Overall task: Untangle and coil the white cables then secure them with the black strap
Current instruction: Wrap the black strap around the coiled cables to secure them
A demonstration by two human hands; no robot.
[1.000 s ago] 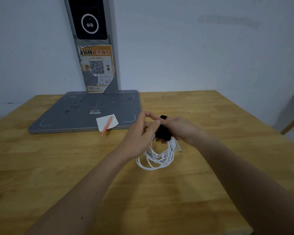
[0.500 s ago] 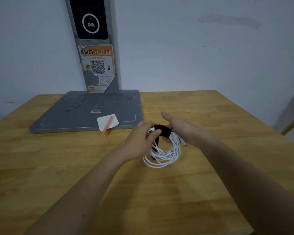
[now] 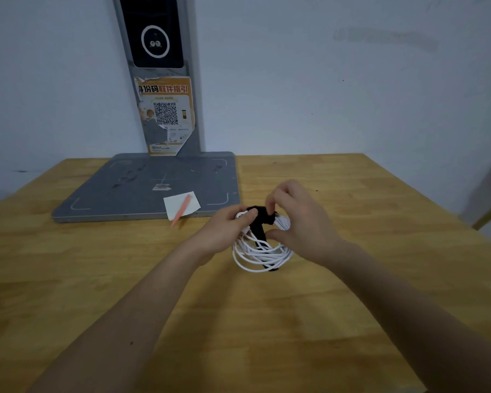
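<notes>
White cables (image 3: 260, 252) coiled, held above desk (image 3: 352, 293) centre; black strap (image 3: 260, 222) wrapped over coil's top, tail hanging through loops; left hand (image 3: 224, 232) grips coil and strap; right hand (image 3: 298, 219) fingers pinching strap's upper end.

A wooden table (image 3: 352, 293) stands against a plain pale wall (image 3: 323, 80).

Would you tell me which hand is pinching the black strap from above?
The right hand: its fingertips pinch the strap on top of the cable coil. The left hand grips the coil's left side instead.
</notes>
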